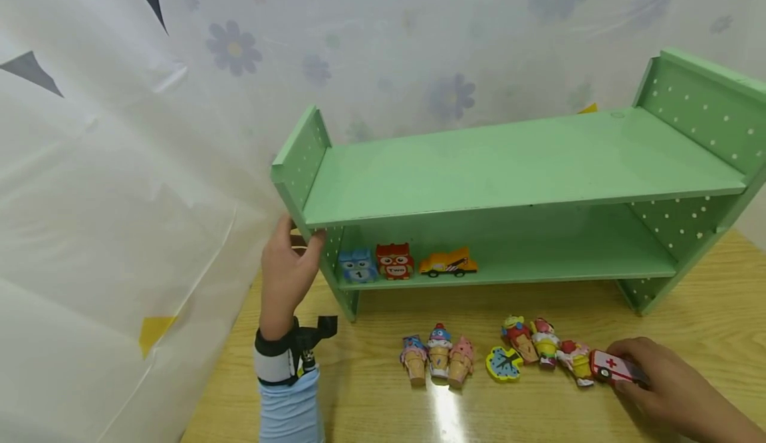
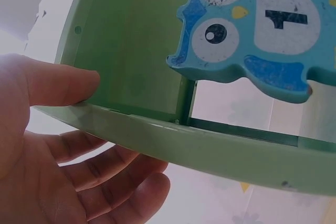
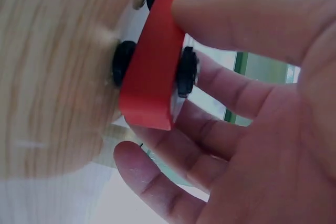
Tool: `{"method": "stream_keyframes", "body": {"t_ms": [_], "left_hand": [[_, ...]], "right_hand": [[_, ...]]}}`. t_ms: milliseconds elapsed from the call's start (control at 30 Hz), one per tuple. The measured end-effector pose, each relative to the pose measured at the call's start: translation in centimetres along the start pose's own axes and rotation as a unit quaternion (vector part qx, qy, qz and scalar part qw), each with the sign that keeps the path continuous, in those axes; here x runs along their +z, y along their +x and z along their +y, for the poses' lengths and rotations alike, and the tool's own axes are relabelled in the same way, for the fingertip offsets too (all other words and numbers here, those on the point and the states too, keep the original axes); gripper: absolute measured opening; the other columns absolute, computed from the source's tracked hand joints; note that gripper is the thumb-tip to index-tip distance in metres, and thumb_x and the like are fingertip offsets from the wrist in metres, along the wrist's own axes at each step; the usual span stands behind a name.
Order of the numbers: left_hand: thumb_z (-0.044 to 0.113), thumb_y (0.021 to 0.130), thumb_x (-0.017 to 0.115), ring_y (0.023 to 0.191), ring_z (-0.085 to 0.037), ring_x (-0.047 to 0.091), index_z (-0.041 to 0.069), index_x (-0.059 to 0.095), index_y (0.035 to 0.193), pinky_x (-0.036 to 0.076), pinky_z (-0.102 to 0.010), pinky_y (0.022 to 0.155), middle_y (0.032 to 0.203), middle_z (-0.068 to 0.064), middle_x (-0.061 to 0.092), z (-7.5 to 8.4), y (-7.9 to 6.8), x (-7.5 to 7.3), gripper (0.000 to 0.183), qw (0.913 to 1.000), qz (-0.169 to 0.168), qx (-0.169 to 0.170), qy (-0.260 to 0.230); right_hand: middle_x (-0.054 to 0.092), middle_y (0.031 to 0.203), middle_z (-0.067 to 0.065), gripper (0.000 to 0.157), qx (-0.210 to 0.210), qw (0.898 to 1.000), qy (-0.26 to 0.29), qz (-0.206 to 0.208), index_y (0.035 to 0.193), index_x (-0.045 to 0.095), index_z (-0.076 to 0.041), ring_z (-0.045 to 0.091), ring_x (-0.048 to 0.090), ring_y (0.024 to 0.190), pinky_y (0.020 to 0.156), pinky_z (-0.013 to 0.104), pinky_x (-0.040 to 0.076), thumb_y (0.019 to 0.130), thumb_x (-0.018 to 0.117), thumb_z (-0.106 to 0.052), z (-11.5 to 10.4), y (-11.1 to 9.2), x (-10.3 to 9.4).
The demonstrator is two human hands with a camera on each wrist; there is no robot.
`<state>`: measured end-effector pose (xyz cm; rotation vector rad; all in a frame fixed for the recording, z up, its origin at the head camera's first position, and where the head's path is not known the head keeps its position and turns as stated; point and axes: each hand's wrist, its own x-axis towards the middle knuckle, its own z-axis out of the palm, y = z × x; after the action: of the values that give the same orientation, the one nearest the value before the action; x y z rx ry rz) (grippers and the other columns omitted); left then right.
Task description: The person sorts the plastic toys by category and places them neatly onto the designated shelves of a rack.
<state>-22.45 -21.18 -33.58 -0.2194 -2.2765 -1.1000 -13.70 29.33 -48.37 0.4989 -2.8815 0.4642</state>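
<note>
Left hand point(image 1: 290, 270) had hold of the end panel of the green shelf, thumb on the inner side and fingers outside, while the right hand point(image 1: 664, 380) pinched a little red-and-white ambulance point(image 1: 610, 366). Under everything was a wooden table point(image 1: 359, 393), with that green shelf point(image 1: 509, 163) standing on it. As far as I could judge, the job was maybe a quarter done: three toys sat on the lower board, lined up from the left end, namely a blue owl point(image 1: 358, 267), a red owl point(image 1: 394, 261) and an orange tow truck point(image 1: 449, 263). Everything else was down in front: three ice cream cone figures point(image 1: 439, 351) side by side, then a yellow-and-blue piece point(image 1: 504, 364), then three more figures point(image 1: 545, 344) bunched next to it. The ambulance was at the right end of that row, low over the wood; couldn't tell if it was actually touching. So seven loose ones plus the ambulance looked left, I'd guess.
</note>
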Motion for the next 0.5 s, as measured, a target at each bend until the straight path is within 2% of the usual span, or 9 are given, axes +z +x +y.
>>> {"method": "stream_keyframes", "body": {"t_ms": [167, 267, 400, 467, 500], "left_hand": [[0.028, 0.093, 0.058, 0.089, -0.023, 0.064, 0.015, 0.051, 0.131, 0.059, -0.043, 0.071, 0.111, -0.011, 0.063, 0.03, 0.08, 0.00, 0.040, 1.0000, 0.002, 0.001, 0.001], [0.028, 0.093, 0.058, 0.089, -0.023, 0.064, 0.015, 0.051, 0.131, 0.059, -0.043, 0.072, 0.111, -0.010, 0.064, 0.01, 0.08, 0.03, 0.041, 1.0000, 0.001, -0.001, 0.001], [0.028, 0.093, 0.058, 0.089, -0.024, 0.064, 0.015, 0.051, 0.132, 0.059, -0.043, 0.072, 0.111, -0.011, 0.064, 0.01, 0.05, 0.04, 0.042, 1.0000, 0.001, -0.002, 0.001], [0.028, 0.093, 0.058, 0.090, -0.024, 0.064, 0.014, 0.050, 0.132, 0.059, -0.044, 0.072, 0.111, -0.012, 0.063, 0.01, 0.04, 0.06, 0.042, 1.0000, 0.001, 0.000, -0.001], [0.028, 0.093, 0.058, 0.090, -0.024, 0.064, 0.014, 0.050, 0.132, 0.059, -0.044, 0.072, 0.111, -0.012, 0.063, -0.01, 0.05, 0.07, 0.042, 1.0000, 0.001, 0.001, 0.000]], "right_hand": [[0.057, 0.095, 0.000, 0.039, 0.028, 0.999, 0.027, 0.005, 0.094, 0.059, -0.018, -0.002, 0.045, 0.077, 0.058, 0.027, 0.045, 0.064, 0.084, -0.016, 0.13, -0.01, -0.04], [0.057, 0.094, 0.003, 0.038, 0.047, 0.998, 0.045, -0.009, 0.094, 0.058, -0.016, 0.001, 0.044, 0.075, 0.057, 0.027, 0.044, 0.065, 0.083, -0.013, 0.31, 0.19, -0.15], [0.060, 0.093, 0.005, 0.037, 0.077, 0.994, 0.064, -0.051, 0.099, 0.056, -0.010, 0.008, 0.047, 0.073, 0.058, 0.030, 0.044, 0.070, 0.079, -0.012, 0.56, 0.59, -0.45], [0.063, 0.092, 0.006, 0.038, 0.083, 0.992, 0.073, -0.053, 0.101, 0.056, -0.010, 0.010, 0.049, 0.073, 0.059, 0.033, 0.045, 0.072, 0.079, -0.011, 0.50, 0.68, -0.61], [0.064, 0.091, 0.006, 0.038, 0.077, 0.993, 0.075, -0.040, 0.102, 0.056, -0.010, 0.008, 0.050, 0.073, 0.058, 0.033, 0.046, 0.071, 0.079, -0.010, 0.43, 0.73, -0.66]]}}
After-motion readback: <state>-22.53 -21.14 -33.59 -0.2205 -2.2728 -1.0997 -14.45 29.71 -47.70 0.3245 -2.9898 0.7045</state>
